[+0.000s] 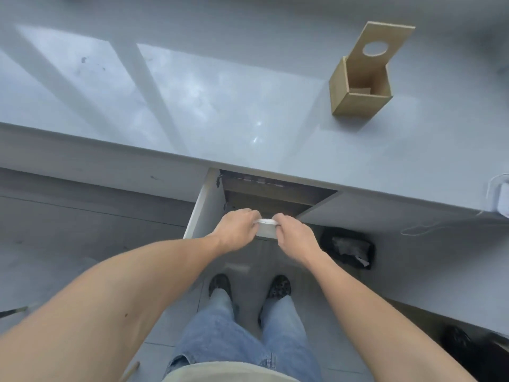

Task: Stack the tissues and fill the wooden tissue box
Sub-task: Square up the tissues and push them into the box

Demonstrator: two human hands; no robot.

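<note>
The wooden tissue box (358, 92) stands on the grey counter at the far right, its hinged lid with a round hole raised upright. Its inside looks almost bare. Below the counter edge, in front of an open cabinet, my left hand (237, 230) and my right hand (294, 235) grip the two ends of a white stack of tissues (265, 228). The stack is held level between the hands, well below and to the left of the wooden box. Most of the stack is covered by my fingers.
The grey counter (220, 106) spreads across the upper view. Its cabinet door (203, 205) hangs open to the left, showing a dark shelf (270, 197). A black bag (347, 249) lies on the floor to the right. A white cable (495, 194) rests at the counter's right edge.
</note>
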